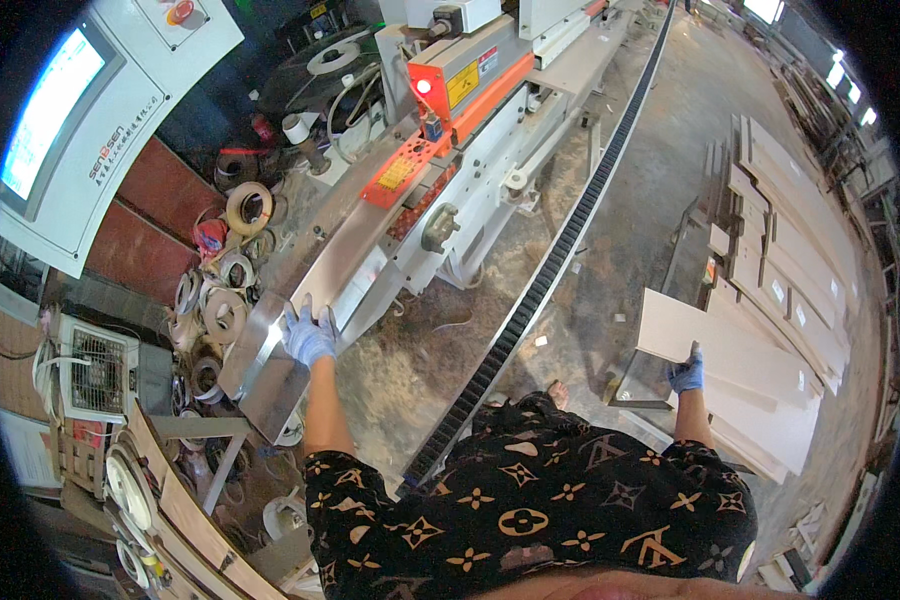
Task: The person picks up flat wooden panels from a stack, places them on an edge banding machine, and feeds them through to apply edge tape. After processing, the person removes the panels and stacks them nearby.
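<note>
My left hand [310, 334], in a bluish glove, rests with spread fingers on a light panel [334, 274] that lies along the infeed table of an edge banding machine [450, 97]. The panel's far end reaches toward the machine's orange guard [401, 171]. Over to the right, my right hand [688, 371], gloved alike, is at the edge of a pale board [675, 326] on top of a stack, its thumb side over the edge. The fingers under the board are hidden.
A black roller track [562, 247] runs diagonally between machine and stack. More boards [795, 217] lie stacked at the right. Rolls of edge banding [249, 208] crowd the floor at the left, below a control panel with a lit screen [52, 112]. A fan-like vented box [99, 367] stands lower left.
</note>
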{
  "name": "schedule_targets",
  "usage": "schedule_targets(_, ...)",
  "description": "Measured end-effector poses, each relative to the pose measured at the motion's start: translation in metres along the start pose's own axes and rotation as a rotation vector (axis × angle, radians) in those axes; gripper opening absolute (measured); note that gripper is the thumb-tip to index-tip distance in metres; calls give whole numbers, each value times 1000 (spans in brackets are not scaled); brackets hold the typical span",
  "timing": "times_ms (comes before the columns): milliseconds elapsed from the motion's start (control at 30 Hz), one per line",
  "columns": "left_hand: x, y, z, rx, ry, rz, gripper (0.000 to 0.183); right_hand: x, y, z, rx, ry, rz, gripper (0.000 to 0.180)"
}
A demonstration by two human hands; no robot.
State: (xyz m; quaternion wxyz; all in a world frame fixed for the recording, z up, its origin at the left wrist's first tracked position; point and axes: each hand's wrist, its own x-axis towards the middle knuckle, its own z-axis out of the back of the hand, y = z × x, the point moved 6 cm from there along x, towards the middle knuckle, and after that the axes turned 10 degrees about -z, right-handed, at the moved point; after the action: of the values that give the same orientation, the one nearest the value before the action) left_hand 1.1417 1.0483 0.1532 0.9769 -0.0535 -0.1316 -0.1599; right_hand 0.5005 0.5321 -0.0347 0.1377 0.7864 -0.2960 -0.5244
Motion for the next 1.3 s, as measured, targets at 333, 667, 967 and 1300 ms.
schedule_targets(333,3,-14,0,54,-78,-37,49,13,1,19,-75,-16,29,68)
schedule_targets(667,19,-46,-5,19,2,14,50,-3,0,2,32,20,92,64)
schedule_targets(967,55,-134,-27,-26,-87,-47,54,-24,-4,-2,78,29,54,40)
schedule_targets(1300,-213,-367,2,-1633,675,-771,53,-119,-72,-73,241,281,-36,50)
